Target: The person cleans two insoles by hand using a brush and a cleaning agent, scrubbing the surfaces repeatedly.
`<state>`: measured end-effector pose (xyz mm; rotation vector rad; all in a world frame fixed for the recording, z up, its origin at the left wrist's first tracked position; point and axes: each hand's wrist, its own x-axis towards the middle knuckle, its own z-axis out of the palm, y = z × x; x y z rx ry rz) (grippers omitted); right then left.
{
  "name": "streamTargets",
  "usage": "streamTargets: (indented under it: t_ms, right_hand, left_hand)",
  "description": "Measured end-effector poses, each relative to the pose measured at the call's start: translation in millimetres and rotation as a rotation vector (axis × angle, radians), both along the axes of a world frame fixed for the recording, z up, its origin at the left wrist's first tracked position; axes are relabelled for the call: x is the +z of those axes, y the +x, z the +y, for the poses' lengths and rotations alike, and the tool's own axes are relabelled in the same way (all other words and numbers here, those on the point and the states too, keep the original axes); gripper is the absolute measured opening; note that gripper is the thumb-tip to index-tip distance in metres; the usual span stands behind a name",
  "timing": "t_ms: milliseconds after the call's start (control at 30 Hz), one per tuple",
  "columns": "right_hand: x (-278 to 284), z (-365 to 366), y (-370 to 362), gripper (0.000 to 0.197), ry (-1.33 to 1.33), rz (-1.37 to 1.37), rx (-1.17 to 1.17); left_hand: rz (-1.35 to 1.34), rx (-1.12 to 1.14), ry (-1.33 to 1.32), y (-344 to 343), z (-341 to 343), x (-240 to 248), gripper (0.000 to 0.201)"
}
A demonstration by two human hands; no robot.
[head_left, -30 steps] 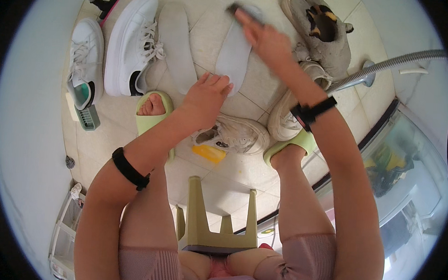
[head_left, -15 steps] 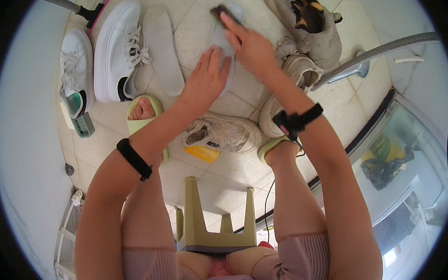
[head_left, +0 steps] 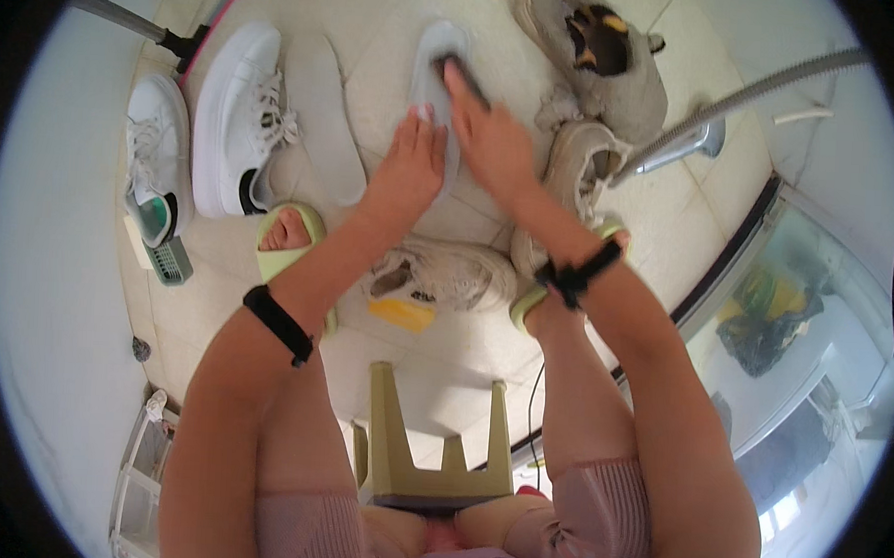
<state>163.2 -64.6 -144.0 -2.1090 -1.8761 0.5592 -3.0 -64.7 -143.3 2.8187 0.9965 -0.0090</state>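
A pale grey insole (head_left: 435, 41) lies lengthwise on the tiles ahead of me. My left hand (head_left: 404, 165) rests on its left edge, fingers together and laid down along it, pressing it to the floor. Gripped in my right hand (head_left: 499, 154) is a dark scrubbing brush (head_left: 476, 89), its head on the upper part of the insole. The brush's bristles are hidden. To the left lies a second pale insole (head_left: 320, 114), flat and untouched. Just below my hands, a dirty off-white sneaker (head_left: 457, 274) rests on its side.
Two white sneakers (head_left: 236, 120) stand at left, beside a green plastic basket (head_left: 171, 261). Worn beige sneakers (head_left: 569, 175) and a grey shoe (head_left: 630, 93) sit at right, near a metal hose (head_left: 764, 99). A yellow piece (head_left: 402, 314) lies before the olive stool (head_left: 391, 416).
The brush has moved down from the insole's top end, toward my left hand. My right hand has come nearer with it. The whole view has shifted slightly.
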Motion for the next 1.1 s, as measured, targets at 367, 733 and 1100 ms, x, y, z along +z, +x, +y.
streamTargets:
  t_ms: [367, 733, 1100]
  right_hand:
    - [4, 65, 16, 0.045, 0.058, -0.008, -0.146]
    - [-5, 58, 21, 0.052, 0.077, -0.117, -0.002]
    - [8, 73, 29, 0.052, 0.06, -0.107, 0.01]
  left_hand:
    - [0.047, -0.021, -0.012, 13, 0, 8, 0.063]
    - [0.129, -0.05, 0.004, 23, 5, 8, 0.073]
    - [0.012, -0.036, -0.016, 30, 5, 7, 0.059]
